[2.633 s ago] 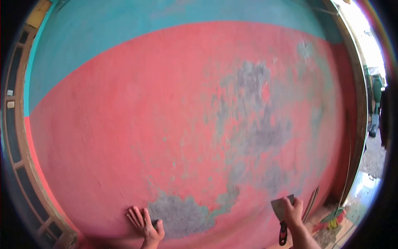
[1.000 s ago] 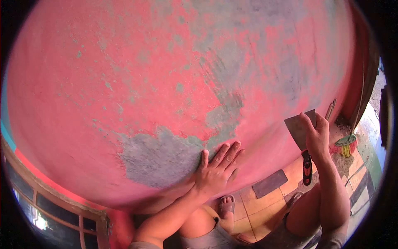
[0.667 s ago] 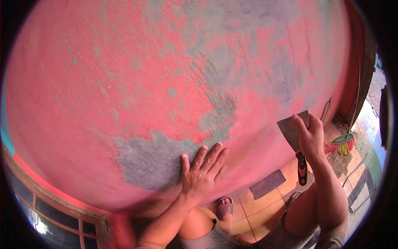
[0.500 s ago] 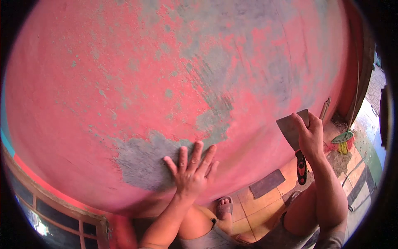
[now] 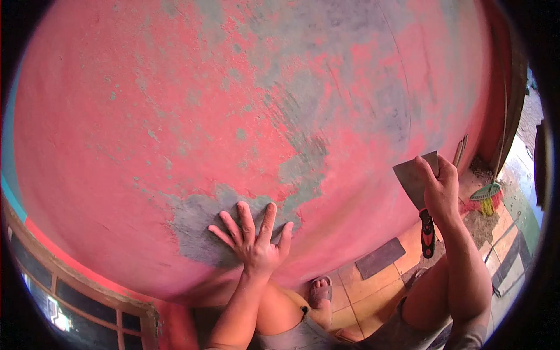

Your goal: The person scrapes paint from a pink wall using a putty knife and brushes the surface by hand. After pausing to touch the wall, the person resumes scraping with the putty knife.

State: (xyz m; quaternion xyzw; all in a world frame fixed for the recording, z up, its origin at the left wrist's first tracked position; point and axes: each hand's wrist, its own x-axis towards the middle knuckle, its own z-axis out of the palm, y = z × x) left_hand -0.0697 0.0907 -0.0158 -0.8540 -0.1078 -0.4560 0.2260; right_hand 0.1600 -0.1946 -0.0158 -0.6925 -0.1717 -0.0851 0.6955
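Observation:
In front of me is a wall (image 5: 192, 146) of worn pink paint with rough grey bare patches. My left hand (image 5: 256, 245) has its fingers spread over a grey patch (image 5: 195, 227) low on the wall, seemingly laid against it. On the right, my right hand (image 5: 441, 184) grips a putty knife (image 5: 415, 178) by its blade. The wide metal blade points up and left, while the black and red handle (image 5: 427, 236) hangs below the fingers.
A broom (image 5: 485, 191) with green, red and yellow parts leans at the right. Below it lies debris (image 5: 481, 226) on the tiled floor (image 5: 364, 297). A dark flat slab (image 5: 380, 258) rests near the wall's foot. A paned window frame (image 5: 87, 297) is at lower left.
My left hand has shifted slightly left across the grey patch, its fingers fanned differently. My right hand and the putty knife stay almost where they were.

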